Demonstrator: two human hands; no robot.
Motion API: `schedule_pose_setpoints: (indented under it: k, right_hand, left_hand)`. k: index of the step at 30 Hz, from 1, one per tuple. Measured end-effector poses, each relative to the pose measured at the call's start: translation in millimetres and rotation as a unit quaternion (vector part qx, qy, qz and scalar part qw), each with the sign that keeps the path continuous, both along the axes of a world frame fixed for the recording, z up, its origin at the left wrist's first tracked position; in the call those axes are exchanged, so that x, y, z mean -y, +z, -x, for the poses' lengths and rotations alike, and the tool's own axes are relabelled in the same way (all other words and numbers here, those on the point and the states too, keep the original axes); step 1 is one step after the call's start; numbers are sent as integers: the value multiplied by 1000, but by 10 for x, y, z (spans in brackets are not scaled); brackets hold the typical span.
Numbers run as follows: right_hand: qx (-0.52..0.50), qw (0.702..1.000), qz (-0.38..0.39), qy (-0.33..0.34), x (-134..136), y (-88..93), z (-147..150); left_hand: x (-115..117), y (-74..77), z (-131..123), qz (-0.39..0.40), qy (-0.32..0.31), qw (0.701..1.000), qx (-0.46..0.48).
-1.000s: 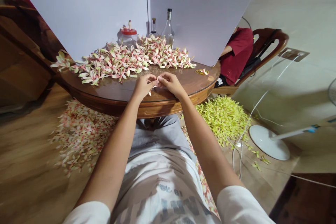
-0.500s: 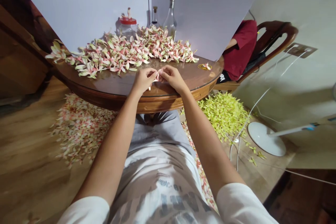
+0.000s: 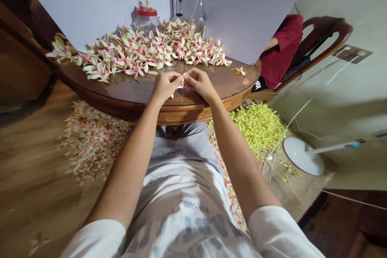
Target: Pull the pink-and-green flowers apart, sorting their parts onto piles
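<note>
My left hand (image 3: 165, 86) and my right hand (image 3: 198, 83) meet over the near edge of a round wooden table (image 3: 136, 100). Both pinch one small pink-and-white flower (image 3: 180, 86) between their fingertips. A long heap of the same pink, white and green flowers (image 3: 142, 52) lies across the far half of the table, just beyond my hands.
A red-lidded jar (image 3: 145, 16) and two glass bottles (image 3: 199, 6) stand behind the heap. Pink petals (image 3: 90, 137) cover the floor at left, yellow-green pieces (image 3: 256, 129) at right. A person in a red shirt (image 3: 279, 50) sits on a wooden chair. A fan base (image 3: 304, 161) with cables stands right.
The view has tilted down a little, so the table and hands sit higher in the picture. My hands stay together on the flower with only small finger movements.
</note>
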State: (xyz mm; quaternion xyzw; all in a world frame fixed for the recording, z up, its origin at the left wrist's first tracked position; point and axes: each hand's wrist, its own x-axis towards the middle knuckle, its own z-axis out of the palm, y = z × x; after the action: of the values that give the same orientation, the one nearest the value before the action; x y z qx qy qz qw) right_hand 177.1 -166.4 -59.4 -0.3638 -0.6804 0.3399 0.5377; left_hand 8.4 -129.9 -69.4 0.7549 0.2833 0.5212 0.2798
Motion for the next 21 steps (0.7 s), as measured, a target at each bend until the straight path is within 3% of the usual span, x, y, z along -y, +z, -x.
schedule_pose_setpoints:
  k: [21]
  right_hand:
    - [19, 1000, 1, 6, -34, -57, -31]
  left_hand:
    - [-35, -49, -1, -4, 1, 1000, 3]
